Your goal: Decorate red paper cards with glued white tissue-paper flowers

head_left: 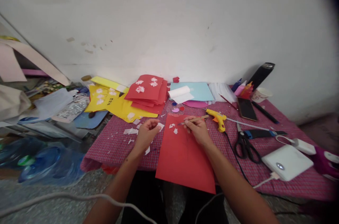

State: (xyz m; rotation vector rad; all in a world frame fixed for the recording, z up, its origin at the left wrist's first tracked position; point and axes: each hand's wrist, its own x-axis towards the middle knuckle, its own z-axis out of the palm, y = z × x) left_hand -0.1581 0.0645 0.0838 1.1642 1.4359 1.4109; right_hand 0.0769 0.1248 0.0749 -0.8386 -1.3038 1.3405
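Paper [185, 164], a red sheet, lies on the checked worktop [103, 153], overhanging its six-o'clock edge. At the sheet's eleven, small white cutouts [176, 131] rest on it. Towards one, the right hand [194, 128] grips a slim wooden-handled tool [200, 118], tip aimed at the cutouts; brush or blade, I cannot tell. At ten, the left hand [148, 133] pinches a white scrap [160, 127]. The step looks like arranging white pieces on red; the next move seems to call for a light touch, leaving loose bits undisturbed. Farther out at eleven, red cards [149, 93] carry white clusters [140, 89].
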